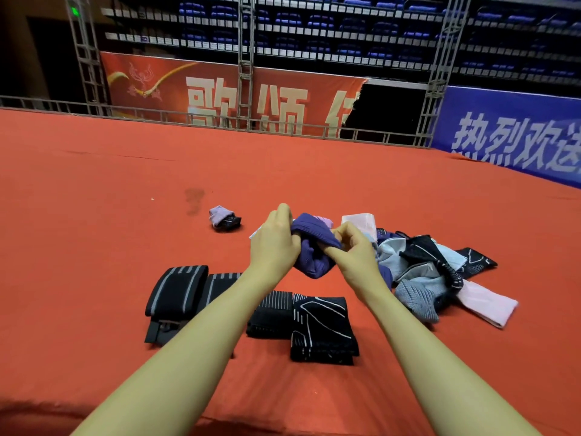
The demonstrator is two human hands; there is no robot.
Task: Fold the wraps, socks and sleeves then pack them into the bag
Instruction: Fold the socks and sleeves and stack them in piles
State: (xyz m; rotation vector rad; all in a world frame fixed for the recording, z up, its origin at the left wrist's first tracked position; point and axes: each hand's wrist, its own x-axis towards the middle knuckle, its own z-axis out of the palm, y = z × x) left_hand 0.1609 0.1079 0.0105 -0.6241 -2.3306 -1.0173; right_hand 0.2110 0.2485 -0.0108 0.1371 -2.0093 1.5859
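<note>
Both hands meet over the middle of the red carpet point(94, 190), working one dark purple sock point(309, 247) between them. From the head view, the left hand point(276, 243) has its fingers curled round the sock's left side, thumb up, and the right hand point(353, 247) pinches the sock's upper right edge with bent fingers, so each hand has a closed hold on the same piece of cloth, which is lifted just above the carpet. Just right of the hands lies a loose heap of unfolded items point(440, 272): black pieces with white lines, pale blue and grey-striped socks, and a pink sleeve point(490, 305) sticking out at the heap's near right. A pale pink, partly see-through bag point(361, 223) sits just behind the right hand, touching the heap. Nearer the person, under the forearms, a row of folded things lies side by side: two black wraps with grey stripes point(179, 291) at the left, then a finely striped black piece point(273, 313), then a black folded sleeve with white line pattern point(323, 328) at the right. Apart from all this, farther left on the carpet, sits a small rolled lilac-and-black sock bundle point(224, 218). Beyond the carpet's far edge stand a metal railing point(188, 116), a red banner point(220, 92) and a blue banner point(509, 133) with white characters.
</note>
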